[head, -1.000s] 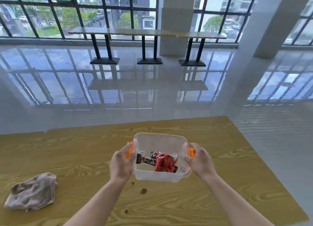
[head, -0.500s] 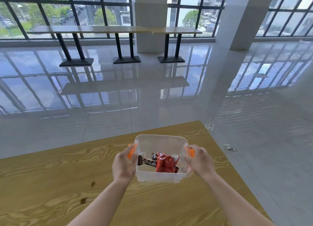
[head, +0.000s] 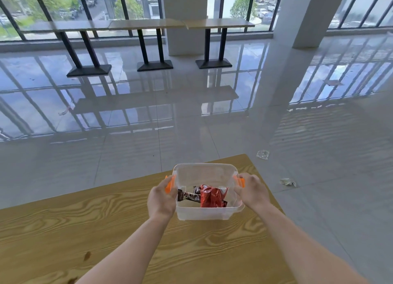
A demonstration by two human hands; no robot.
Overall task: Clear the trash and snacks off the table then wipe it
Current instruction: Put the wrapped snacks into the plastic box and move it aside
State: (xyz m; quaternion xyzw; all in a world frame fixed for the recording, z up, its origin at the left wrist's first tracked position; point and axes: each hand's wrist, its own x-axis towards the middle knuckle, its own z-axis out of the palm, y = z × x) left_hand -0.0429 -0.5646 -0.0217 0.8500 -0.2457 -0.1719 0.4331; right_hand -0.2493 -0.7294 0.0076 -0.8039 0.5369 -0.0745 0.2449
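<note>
Here the person holds a clear plastic container (head: 207,211) up over the far right corner of the wooden desk (head: 106,230), one hand at each end. The left hand (head: 160,200) wraps the orange latch (head: 169,184) on the left side, its fingers (head: 168,182) curled closed around it; the right hand (head: 252,191) clasps the matching orange latch (head: 239,180) on the right side, its fingers closed the same way. The box has no lid on it and sits level between the two hands.

Inside it, on the bottom, lies a crumpled red snack wrapper (head: 211,195), and just to its left, touching it, a dark brown wrapper (head: 188,196) with white print that is too small to read.

On the desk's surface near the lower left there are two dark brown spots (head: 86,255), one of them at the very bottom edge of the view.

Beyond the desk's right edge, on the glossy tiled floor (head: 319,198), lie two small scraps of clear crumpled wrapping (head: 263,154), well apart from each other. Further back, long high tables (head: 146,24) on black pedestals stand in a row by the windows.
</note>
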